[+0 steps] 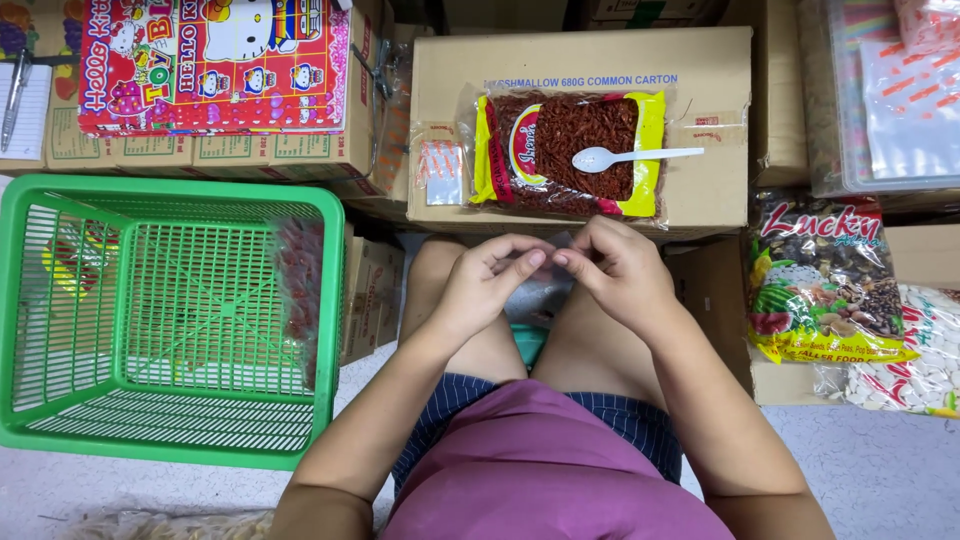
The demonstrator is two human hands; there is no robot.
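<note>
My left hand (488,278) and my right hand (618,268) meet above my knees, fingertips pinched together on a small clear plastic bag (541,296) that hangs between them. Just beyond my hands, a cardboard carton (715,190) carries a large clear bag of reddish-brown grains (572,150) with yellow edges. A white plastic spoon (632,156) lies on top of that bag. A small stack of clear little bags (441,170) rests at the carton's left.
A green plastic basket (180,310) stands on its side to my left. Bags of mixed beans (825,285) and white seeds (915,350) sit on the right. More cartons, a colourful toy pack (215,60) and a clear bin (890,95) line the back.
</note>
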